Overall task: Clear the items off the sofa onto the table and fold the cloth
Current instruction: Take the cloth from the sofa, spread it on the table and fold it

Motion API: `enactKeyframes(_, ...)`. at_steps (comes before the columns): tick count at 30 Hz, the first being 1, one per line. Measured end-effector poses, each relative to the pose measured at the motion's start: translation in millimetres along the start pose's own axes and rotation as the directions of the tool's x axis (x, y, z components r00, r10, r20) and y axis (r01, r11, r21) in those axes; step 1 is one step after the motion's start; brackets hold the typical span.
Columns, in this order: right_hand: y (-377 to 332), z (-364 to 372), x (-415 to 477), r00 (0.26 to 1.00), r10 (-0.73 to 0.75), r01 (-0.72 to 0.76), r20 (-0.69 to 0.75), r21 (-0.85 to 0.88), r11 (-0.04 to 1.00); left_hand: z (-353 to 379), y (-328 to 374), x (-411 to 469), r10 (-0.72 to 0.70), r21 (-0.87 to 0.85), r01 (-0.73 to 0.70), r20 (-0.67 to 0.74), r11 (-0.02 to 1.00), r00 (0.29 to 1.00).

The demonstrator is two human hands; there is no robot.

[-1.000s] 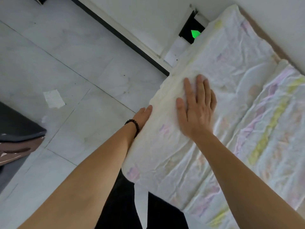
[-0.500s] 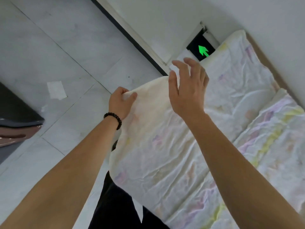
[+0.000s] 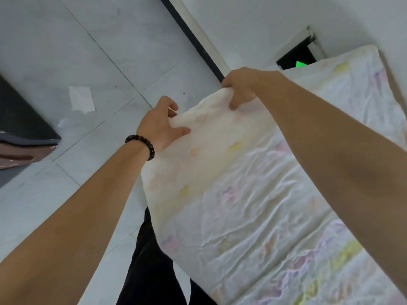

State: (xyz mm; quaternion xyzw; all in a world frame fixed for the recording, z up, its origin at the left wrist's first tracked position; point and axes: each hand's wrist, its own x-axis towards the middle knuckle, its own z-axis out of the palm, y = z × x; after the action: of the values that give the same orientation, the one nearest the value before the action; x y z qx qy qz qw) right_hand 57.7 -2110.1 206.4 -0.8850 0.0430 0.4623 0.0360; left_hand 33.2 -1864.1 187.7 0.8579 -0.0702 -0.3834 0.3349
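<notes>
fold step | left hand (image 3: 161, 125) and right hand (image 3: 240, 89) both pinch cloth (image 3: 253, 194) near end | long axis runs away rightward

Bright, even, cool daylight fills the view, with no single source visible. The cloth (image 3: 253, 194) is washed out near its raised edge, where the pale print fades almost to white. Soft, faint shadows lie under that raised edge and along the forearms. Left of the cloth, the floor tiles (image 3: 99, 51) show a mild sheen and their grout lines bend with wide-angle distortion. Fine detail is slightly soft throughout.
</notes>
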Motion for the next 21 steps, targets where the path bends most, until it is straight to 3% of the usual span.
enactKeyframes(4,11,5,-15,0.988,-0.056,0.041,-0.143,-0.107,0.993,4,-7,4,-0.238,0.251,0.176,0.242,0.952,0.941)
enactKeyframes(7,6,12,-27,0.978,-0.145,0.099,-0.148,-0.279,0.955,12,-6,2,-0.229,0.231,0.165,0.286,0.959,0.93)
enactKeyframes(10,1,23,-34,0.973,-0.187,0.139,-0.133,-0.304,0.942,22,-3,-7,-0.098,0.2,0.077,0.095,0.977,0.991)
enactKeyframes(13,-3,28,-43,0.993,-0.106,0.105,-0.042,-0.04,0.994,25,-4,-18,0.038,0.132,-0.029,-0.065,0.991,0.997)
enactKeyframes(16,-4,26,-53,0.998,-0.036,0.019,0.053,0.29,0.957,21,-6,-28,0.018,-0.262,-0.013,0.019,0.965,1.0)
enactKeyframes(18,-2,21,-52,1.0,-0.026,0.03,-0.016,0.32,0.947,16,-7,-33,-0.014,-0.46,0.031,0.039,0.888,0.999)
enactKeyframes(19,-1,19,-50,0.998,-0.015,0.033,-0.066,0.282,0.959,14,-8,-33,-0.019,-0.457,0.024,0.015,0.889,1.0)
enactKeyframes(21,7,15,-47,0.99,0.0,0.02,-0.142,0.14,0.99,9,-12,-30,0.059,-0.192,-0.073,-0.079,0.979,0.995)
